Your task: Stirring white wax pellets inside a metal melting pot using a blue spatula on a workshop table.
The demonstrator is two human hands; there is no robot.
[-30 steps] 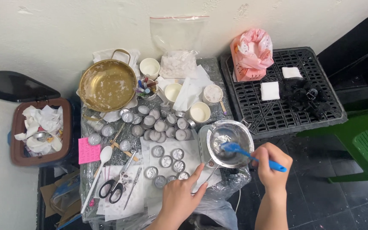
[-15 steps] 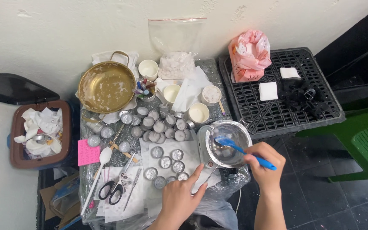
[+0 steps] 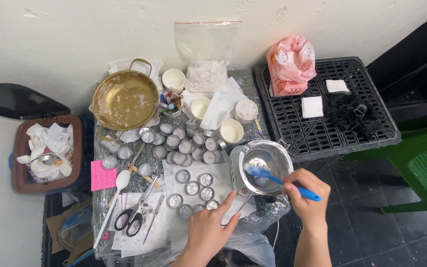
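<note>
Head camera looks steeply down over cluttered table.

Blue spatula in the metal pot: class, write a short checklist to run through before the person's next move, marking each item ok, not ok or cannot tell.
1. Right hand grips the blue spatula: ok.
2. Spatula head sits inside the metal pot: ok.
3. Left hand steadies the pot's handle: cannot tell, the fingers lie close to it.
4. Small tin cups stand upright on the paper: ok.
5. Pot contents fully melted: cannot tell.
6. Scissors lie away from both hands: ok.
</note>
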